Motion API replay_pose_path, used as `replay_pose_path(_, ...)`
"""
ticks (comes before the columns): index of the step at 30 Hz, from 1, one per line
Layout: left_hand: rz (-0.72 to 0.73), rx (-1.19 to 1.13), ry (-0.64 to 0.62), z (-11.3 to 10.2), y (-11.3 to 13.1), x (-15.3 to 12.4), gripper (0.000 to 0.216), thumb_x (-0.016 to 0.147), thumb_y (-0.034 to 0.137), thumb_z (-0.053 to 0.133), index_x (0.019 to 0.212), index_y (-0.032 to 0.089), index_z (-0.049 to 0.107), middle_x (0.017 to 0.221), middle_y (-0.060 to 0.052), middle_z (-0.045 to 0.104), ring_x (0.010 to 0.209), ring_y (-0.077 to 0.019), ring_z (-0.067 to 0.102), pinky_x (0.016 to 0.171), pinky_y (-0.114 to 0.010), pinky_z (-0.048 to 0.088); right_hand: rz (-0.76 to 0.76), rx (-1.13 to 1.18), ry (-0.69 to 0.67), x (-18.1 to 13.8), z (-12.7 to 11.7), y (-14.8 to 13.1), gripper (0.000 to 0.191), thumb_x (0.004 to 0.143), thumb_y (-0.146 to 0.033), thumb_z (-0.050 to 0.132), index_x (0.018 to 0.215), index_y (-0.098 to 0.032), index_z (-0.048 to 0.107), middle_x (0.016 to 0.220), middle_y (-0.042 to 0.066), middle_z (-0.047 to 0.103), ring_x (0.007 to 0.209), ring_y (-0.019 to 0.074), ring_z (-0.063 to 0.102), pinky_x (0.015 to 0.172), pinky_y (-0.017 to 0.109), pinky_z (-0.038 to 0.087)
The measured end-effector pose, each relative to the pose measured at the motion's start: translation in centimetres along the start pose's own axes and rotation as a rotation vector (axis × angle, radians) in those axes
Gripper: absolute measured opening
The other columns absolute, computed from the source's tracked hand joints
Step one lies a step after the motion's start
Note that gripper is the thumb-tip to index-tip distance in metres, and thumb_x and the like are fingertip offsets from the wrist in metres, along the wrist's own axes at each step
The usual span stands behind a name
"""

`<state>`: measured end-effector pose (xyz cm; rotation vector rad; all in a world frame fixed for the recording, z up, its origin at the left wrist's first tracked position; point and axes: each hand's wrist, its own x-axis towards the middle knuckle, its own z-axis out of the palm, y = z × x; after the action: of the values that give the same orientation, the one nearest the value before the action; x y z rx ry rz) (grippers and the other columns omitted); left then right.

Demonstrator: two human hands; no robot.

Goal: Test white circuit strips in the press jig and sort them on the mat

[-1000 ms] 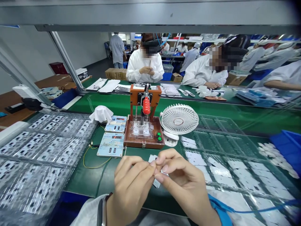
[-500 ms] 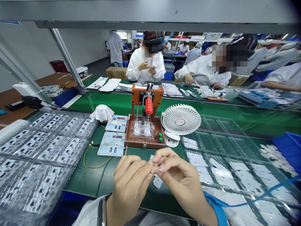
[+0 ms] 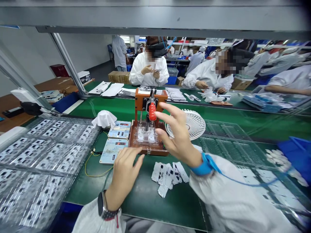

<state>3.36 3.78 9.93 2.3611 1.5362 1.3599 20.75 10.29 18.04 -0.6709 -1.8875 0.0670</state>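
Note:
My right hand [image 3: 176, 132] is raised beside the red handle [image 3: 152, 112] of a toggle clamp, fingers spread and curved around its right side; whether they touch it I cannot tell. That clamp belongs to an orange and brown test fixture [image 3: 138, 147] with a clear plastic plate [image 3: 146, 134] under it. My left hand [image 3: 126, 171] is open and empty, its fingertips by the fixture's front left edge. Between my forearms, a loose pile of white circuit boards [image 3: 167, 174] lies on the green mat [image 3: 145, 200].
Two blue meter boxes [image 3: 113, 150] with red digits stand left of the fixture, a white fan [image 3: 194, 124] right of it. Clear trays of boards [image 3: 46, 161] fill the left side; more trays [image 3: 225, 139] lie right. Co-workers in white [image 3: 148, 69] sit opposite.
My hands have parted from their pinch together. The right went up to the red handle, the left moved left and opened. The pile of boards is now uncovered.

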Motion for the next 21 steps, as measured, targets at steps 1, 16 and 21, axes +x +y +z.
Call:
replay_pose_path(1, -0.030, 0.040, -0.068, 0.3, -1.0, 0.0, 0.013, 0.091, 0.020, 0.053, 0.098, 0.018, 0.063, 0.090, -0.007, 0.069, 0.084, -0.0237, 0.062, 0.075, -0.039, 0.049, -0.085, -0.051, -0.093, 1.0, 0.4, 1.3, 0.020, 0.087, -0.031, 0.059, 0.107, -0.030, 0.062, 0.126, 0.006, 0.057, 0.125, 0.0290, 0.046, 0.102, 0.051, 0.038)
replay_pose_path(16, -0.043, 0.135, -0.323, 2.4, -8.5, 3.3, 0.016, 0.090, 0.018, 0.050, 0.099, 0.017, 0.063, 0.112, -0.010, 0.058, 0.111, -0.0300, 0.049, 0.090, -0.047, 0.043, 0.314, 0.153, -0.018, 17.1, 1.5, 6.4, 0.059, 0.083, -0.051, 0.027, 0.084, -0.001, 0.059, 0.096, 0.004, 0.065, 0.088, 0.0145, 0.067, 0.073, 0.022, 0.047)
replay_pose_path(21, 0.091, 0.096, -0.426, 3.9, -8.5, 4.8, 0.026, 0.093, 0.020, 0.049, 0.116, 0.019, 0.062, 0.129, -0.012, 0.050, 0.123, -0.0308, 0.040, 0.099, -0.050, 0.039, 0.290, 0.060, 0.301, 11.4, 1.3, 8.1, 0.009, 0.081, -0.010, 0.060, 0.089, -0.015, 0.059, 0.096, 0.005, 0.065, 0.083, 0.0139, 0.064, 0.077, 0.029, 0.053)
